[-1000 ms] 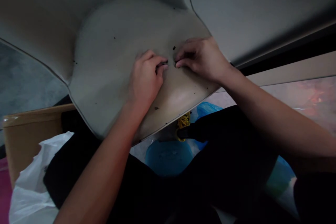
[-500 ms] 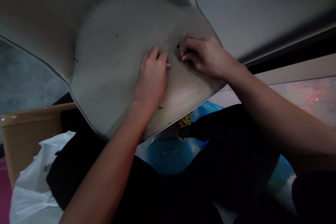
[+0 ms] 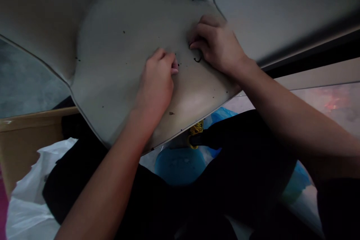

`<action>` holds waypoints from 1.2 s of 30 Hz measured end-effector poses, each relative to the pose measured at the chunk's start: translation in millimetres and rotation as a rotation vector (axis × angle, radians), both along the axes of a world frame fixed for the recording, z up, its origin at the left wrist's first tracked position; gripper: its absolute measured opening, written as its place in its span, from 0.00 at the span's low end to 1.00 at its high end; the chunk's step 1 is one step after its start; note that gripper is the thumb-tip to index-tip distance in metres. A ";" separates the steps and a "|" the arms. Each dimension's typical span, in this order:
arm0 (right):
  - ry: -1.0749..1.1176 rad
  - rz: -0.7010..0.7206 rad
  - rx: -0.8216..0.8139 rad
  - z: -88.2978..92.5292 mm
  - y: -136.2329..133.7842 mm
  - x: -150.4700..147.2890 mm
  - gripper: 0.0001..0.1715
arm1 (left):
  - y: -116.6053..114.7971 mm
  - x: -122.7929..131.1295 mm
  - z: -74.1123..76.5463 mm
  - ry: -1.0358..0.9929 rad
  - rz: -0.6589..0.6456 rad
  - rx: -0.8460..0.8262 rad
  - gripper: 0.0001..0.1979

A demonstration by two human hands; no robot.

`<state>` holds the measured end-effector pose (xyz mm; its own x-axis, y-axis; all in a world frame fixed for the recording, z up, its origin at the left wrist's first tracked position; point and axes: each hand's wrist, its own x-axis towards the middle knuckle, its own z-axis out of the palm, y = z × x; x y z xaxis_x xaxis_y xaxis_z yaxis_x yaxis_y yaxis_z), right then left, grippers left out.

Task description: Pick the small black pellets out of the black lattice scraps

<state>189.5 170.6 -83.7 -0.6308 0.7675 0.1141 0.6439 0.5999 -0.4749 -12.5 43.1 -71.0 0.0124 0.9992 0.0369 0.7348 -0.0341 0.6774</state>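
A pale beige moulded chair seat (image 3: 118,78) fills the middle of the view, with small dark specks scattered over it. My left hand (image 3: 157,78) is at the seat's centre, fingers curled and pressed together; anything inside them is too small or hidden to name. To its right, my right hand (image 3: 218,47) has thumb and forefinger pinched over the seat, and what they hold cannot be made out. Just beneath that pinch lies a short, dark, curved strand (image 3: 197,60). A brown flake (image 3: 171,113) rests closer to the seat's front edge.
Below the seat's front edge is a blue basin (image 3: 180,167), with a yellow stringy bundle (image 3: 196,128) and blue plastic (image 3: 223,113) near it. At left stand a cardboard box (image 3: 30,135) and a crumpled white bag (image 3: 33,198). My dark-clothed legs (image 3: 239,180) flank the basin.
My right hand has shifted slightly up across the seat, and the dark curved strand now shows below its fingers. The left hand has moved a little to the left, staying curled.
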 end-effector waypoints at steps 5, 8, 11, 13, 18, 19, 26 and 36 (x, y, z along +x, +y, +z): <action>-0.115 0.044 0.005 3.3 -1.2 -4.7 0.09 | -1.1 0.3 -0.8 0.012 -0.008 0.006 0.16; -0.042 0.022 -0.023 7.1 1.5 4.6 0.03 | -0.3 -0.7 -2.4 -0.026 0.019 -0.014 0.16; 0.010 0.054 -0.055 12.7 -4.2 18.1 0.02 | 2.8 -0.9 -3.0 -0.040 0.046 -0.015 0.17; -0.014 0.082 -0.074 14.6 -13.4 23.8 0.03 | 6.1 0.3 -2.6 -0.054 0.064 0.002 0.17; -0.085 0.063 -0.110 10.0 -35.1 23.2 0.09 | 13.0 6.0 -4.5 -0.051 0.098 0.013 0.17; -0.085 0.053 -0.106 8.5 -37.3 22.1 0.09 | 13.4 6.7 -5.3 -0.049 0.095 0.013 0.16; -0.022 -0.004 -0.086 3.1 -39.1 19.0 0.11 | 10.5 2.1 -6.1 -0.032 0.032 -0.004 0.13; 0.036 -0.051 -0.048 -0.2 -43.2 15.1 0.09 | 9.7 14.4 -10.0 0.154 0.048 -0.029 0.16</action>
<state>204.6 127.5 -83.9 -0.5872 0.8034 0.0984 0.6551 0.5431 -0.5253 1.9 52.8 -80.9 -0.0321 0.9994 0.0089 0.8301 0.0216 0.5571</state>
